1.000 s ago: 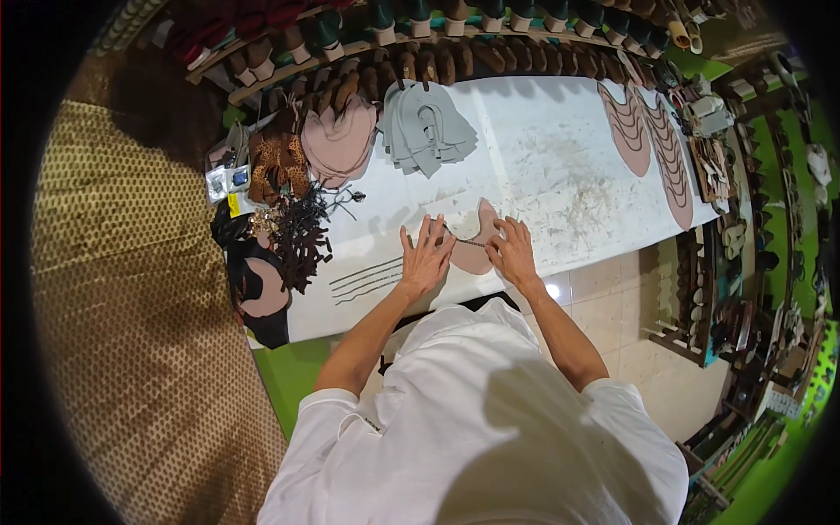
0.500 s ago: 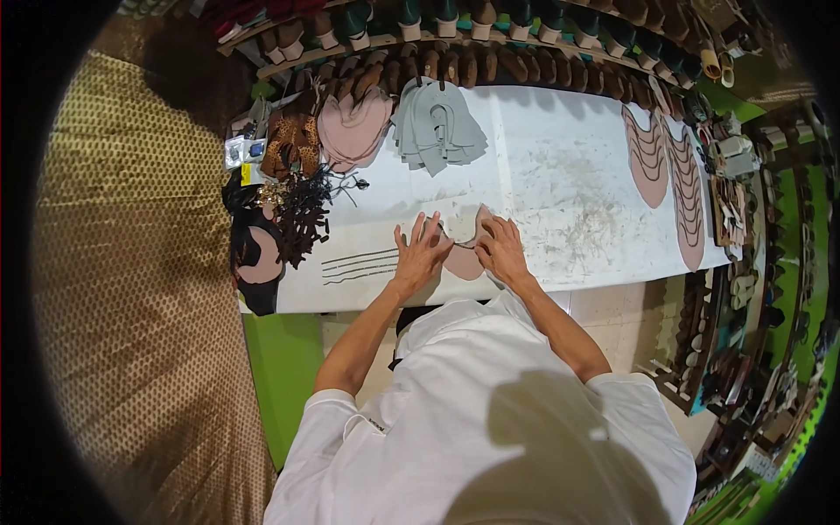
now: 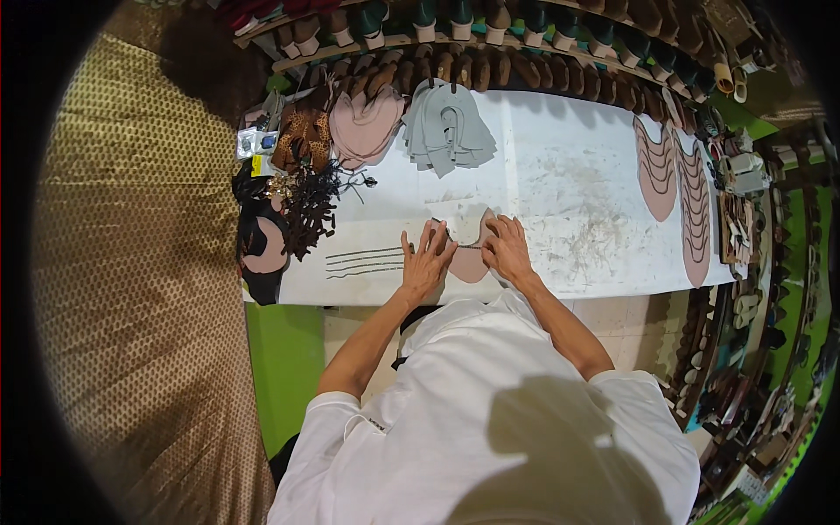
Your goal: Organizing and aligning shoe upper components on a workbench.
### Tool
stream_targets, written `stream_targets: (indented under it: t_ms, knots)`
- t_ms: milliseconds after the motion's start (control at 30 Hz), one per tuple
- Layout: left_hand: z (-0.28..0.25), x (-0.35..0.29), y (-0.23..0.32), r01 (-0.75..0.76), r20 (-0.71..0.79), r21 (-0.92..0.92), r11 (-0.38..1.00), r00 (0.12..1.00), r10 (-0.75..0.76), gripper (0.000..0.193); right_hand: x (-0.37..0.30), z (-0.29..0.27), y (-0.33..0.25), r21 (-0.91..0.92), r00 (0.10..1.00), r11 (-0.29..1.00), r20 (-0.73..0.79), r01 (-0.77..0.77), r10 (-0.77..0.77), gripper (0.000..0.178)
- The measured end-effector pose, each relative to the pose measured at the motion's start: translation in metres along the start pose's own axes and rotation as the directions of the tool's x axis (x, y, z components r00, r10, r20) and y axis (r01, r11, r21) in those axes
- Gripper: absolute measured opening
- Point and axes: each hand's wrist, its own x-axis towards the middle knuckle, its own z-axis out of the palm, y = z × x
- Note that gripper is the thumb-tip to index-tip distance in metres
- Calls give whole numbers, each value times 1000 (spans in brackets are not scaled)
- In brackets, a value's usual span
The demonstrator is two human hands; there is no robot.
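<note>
A pink shoe-upper piece [image 3: 470, 266] with a curved notch lies on the white table in front of me. Along the notch runs a thin dark strip [image 3: 470, 247]. My left hand [image 3: 427, 265] rests on the piece's left arm, its fingers stretched and apart, the fingertips at the strip. On the right arm of the piece, my right hand [image 3: 507, 248] presses with bent, spread fingertips, thumb near the notch. Both hands partly cover the piece. Several loose dark strips [image 3: 363, 263] lie side by side left of my left hand.
Grey cut pieces [image 3: 449, 131] and pink pieces [image 3: 366, 127] are piled at the back. Dark cords [image 3: 311, 210] and black pieces [image 3: 262, 284] sit at the left end. Overlapping pink pieces with dark edging [image 3: 694, 210] lie at right. Shoe racks [image 3: 490, 44] border the far side.
The view has shifted slightly. My left hand's fingers have settled lower and flatter on the piece's left arm, and my right fingers have spread a little along its right arm.
</note>
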Motion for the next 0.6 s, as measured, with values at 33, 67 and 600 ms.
stream_targets:
  t_ms: [33,67,600]
  knots:
    - [0,0,1,4,-1,2,1000,1000,-4,55,1,0,0,-4,1000,1000,5,-3,3,13]
    - [0,-1,1,20,11,-35,999,1000,-20,57,3,0,0,-3,1000,1000,6,0,0,13]
    - [1,2,14,74,30,-111,991,997,-71,55,10,-1,5,-11,999,999,23,33,-32,15]
